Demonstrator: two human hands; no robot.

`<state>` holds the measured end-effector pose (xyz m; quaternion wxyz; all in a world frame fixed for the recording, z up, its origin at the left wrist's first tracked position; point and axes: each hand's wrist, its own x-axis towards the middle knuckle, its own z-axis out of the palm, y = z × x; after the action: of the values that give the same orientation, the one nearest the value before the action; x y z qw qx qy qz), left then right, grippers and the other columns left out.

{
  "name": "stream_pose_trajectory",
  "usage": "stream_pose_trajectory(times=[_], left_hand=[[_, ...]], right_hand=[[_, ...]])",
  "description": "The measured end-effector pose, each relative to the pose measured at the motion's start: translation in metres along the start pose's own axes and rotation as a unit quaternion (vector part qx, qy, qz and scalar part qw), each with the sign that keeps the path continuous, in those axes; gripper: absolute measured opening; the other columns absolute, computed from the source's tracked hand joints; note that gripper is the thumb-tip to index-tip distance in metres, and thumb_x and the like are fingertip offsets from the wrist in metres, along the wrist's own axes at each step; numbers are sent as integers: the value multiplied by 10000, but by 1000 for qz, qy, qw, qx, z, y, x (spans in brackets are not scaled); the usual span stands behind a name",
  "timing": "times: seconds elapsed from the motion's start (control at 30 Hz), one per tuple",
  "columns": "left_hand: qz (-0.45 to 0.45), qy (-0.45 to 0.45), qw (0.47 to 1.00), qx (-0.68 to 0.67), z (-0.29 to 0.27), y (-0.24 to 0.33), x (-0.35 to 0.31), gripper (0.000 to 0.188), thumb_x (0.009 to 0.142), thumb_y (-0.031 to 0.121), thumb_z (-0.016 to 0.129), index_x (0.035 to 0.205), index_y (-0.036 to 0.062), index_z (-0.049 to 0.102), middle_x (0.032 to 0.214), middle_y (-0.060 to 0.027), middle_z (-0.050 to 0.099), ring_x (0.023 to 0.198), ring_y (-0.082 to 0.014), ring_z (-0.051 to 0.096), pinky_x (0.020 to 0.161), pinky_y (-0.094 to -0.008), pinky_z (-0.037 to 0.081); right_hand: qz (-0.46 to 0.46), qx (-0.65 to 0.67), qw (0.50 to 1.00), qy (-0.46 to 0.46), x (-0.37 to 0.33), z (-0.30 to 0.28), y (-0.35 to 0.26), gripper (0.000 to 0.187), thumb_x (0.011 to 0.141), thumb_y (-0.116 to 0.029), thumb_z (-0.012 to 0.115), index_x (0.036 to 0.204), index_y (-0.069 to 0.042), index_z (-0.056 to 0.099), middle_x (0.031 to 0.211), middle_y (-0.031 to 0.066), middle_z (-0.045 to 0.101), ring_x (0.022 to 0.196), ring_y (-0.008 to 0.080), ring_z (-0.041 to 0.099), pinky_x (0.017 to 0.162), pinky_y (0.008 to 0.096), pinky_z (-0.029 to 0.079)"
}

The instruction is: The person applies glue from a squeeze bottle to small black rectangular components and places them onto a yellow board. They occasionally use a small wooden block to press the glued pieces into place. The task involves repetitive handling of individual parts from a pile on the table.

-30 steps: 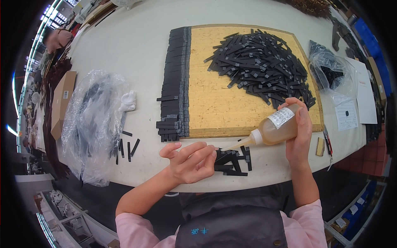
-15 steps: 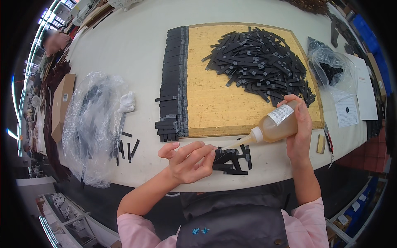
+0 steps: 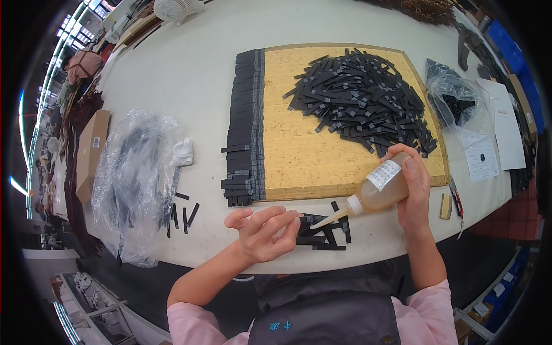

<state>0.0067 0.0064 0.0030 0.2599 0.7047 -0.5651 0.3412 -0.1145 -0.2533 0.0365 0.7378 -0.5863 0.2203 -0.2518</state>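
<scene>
My right hand is wrapped round a squeeze bottle of amber liquid, tilted so its tapered nozzle points down and left. The nozzle tip is just right of my left fingertips, over black strips. My left hand is closed in a pinch, with the end of a black strip at its fingertips; the strip partly blends into the loose black strips on the table behind it. Beyond my hands lies a yellow board. Black strips overlap in a column along its left edge, and a heap of strips covers its upper right.
A clear plastic bag lies at left beside a cardboard box and several loose strips. On the right are another bag, paper sheets, a yellow block and a red cutter. Another person is far left.
The bottle's nozzle tip has moved toward me, lower relative to my left fingertips. The whole view has shifted slightly. The far-left person has changed posture.
</scene>
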Motion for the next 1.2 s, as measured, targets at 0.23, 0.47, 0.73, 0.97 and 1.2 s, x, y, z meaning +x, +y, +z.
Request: stream_pose_trajectory(times=[0.23, 0.47, 0.73, 0.97, 1.2], left_hand=[[-120, 9, 992, -34, -16, -1, 11, 284, 709, 32, 761, 874, 214, 619, 886, 95, 697, 837, -89, 643, 990, -395, 222], [-362, 5, 932, -28, -78, -67, 25, 250, 761, 45, 814, 823, 120, 583, 814, 3, 660, 817, -172, 609, 948, -370, 302], [-511, -126, 805, -273, -68, -157, 42, 175, 851, 134, 756, 942, 30, 649, 871, -13, 655, 873, -97, 596, 848, -267, 453], [-396, -244, 880, -94, -32, -177, 53, 135, 826, 151, 775, 936, 83, 732, 886, -14, 726, 872, -135, 644, 933, -318, 450], [-332, -344, 876, -66, -16, -169, 70, 76, 819, 219, 801, 834, 177, 739, 878, 70, 658, 1012, -145, 529, 1037, -412, 184]], right_hand=[[34, 118, 992, 12, 16, -27, -15, 411, 1012, -363, 496, 1200, -10, 588, 971, 98, 633, 895, 155, 627, 798, 275, 518], [-46, 158, 961, 223, 50, -64, -62, 443, 1002, -393, 587, 1290, -56, 593, 1132, 92, 651, 1007, 167, 664, 820, 282, 559], [-44, 138, 973, 179, 42, -11, -31, 429, 1018, -393, 540, 1301, -75, 592, 1155, 54, 620, 1056, 124, 617, 874, 289, 529], [-73, 59, 987, 130, 32, -8, -28, 396, 1015, -353, 528, 1269, -52, 573, 1072, 61, 599, 1038, 127, 592, 910, 273, 485], [-112, 38, 987, 108, 28, -12, -25, 398, 1015, -336, 525, 1270, -34, 561, 1077, 76, 605, 1042, 123, 592, 914, 269, 484]])
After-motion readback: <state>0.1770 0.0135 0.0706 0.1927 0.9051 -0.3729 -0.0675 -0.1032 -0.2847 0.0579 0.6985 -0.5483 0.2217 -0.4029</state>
